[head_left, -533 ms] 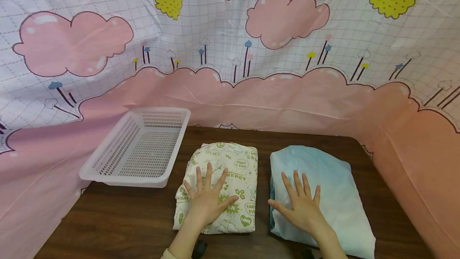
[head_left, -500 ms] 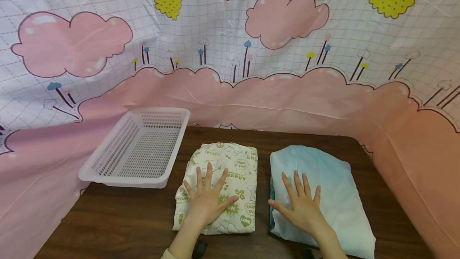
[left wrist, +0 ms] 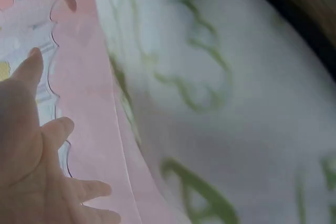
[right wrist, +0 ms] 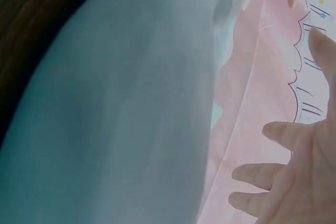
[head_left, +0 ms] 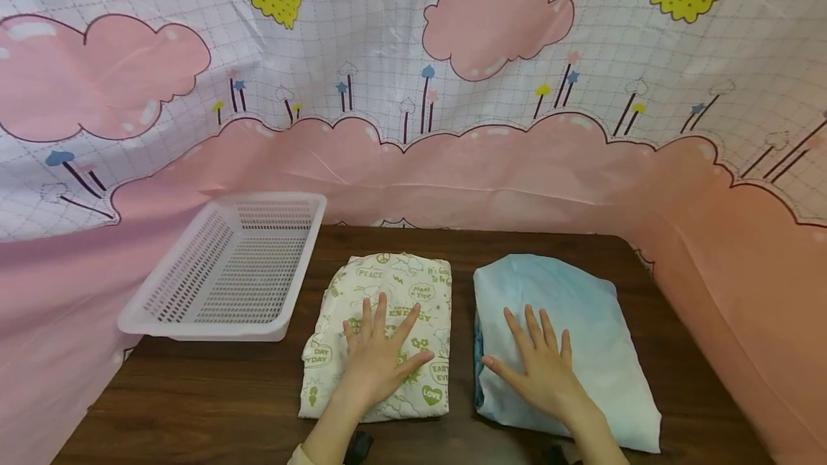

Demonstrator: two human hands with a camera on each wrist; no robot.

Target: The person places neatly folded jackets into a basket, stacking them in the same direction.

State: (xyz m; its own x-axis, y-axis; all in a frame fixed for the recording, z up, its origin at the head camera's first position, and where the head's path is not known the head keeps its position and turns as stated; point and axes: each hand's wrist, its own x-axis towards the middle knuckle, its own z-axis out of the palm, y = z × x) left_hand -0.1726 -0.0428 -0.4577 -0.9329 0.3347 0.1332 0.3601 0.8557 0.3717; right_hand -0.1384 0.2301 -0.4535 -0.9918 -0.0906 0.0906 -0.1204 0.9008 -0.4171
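My left hand (head_left: 373, 368), fingers spread, is over a folded white cloth (head_left: 413, 300) printed with green words and drawings. In the left wrist view the palm of that left hand (left wrist: 31, 161) shows apart from the printed cloth (left wrist: 220, 103). Over a folded pale blue cloth (head_left: 601, 350) is my right hand (head_left: 545, 375), also with its fingers spread and nothing in its grasp. The right wrist view has the blue cloth (right wrist: 121, 119) filling the left and middle, with the right hand (right wrist: 299, 166) at the right side. A darker blue layer shows along this cloth's left edge.
A white plastic basket (head_left: 252, 285) with slotted walls stands at the back left, nothing in it. Under everything is a dark brown wooden table (head_left: 207, 393). A pink and white curtain (head_left: 504, 199) with clouds hangs behind and along both sides.
The head view has shifted slightly, so the basket, cloths and curtain sit a little further left. Both hands stay spread over the cloths, with the left hand's fingers slightly changed.
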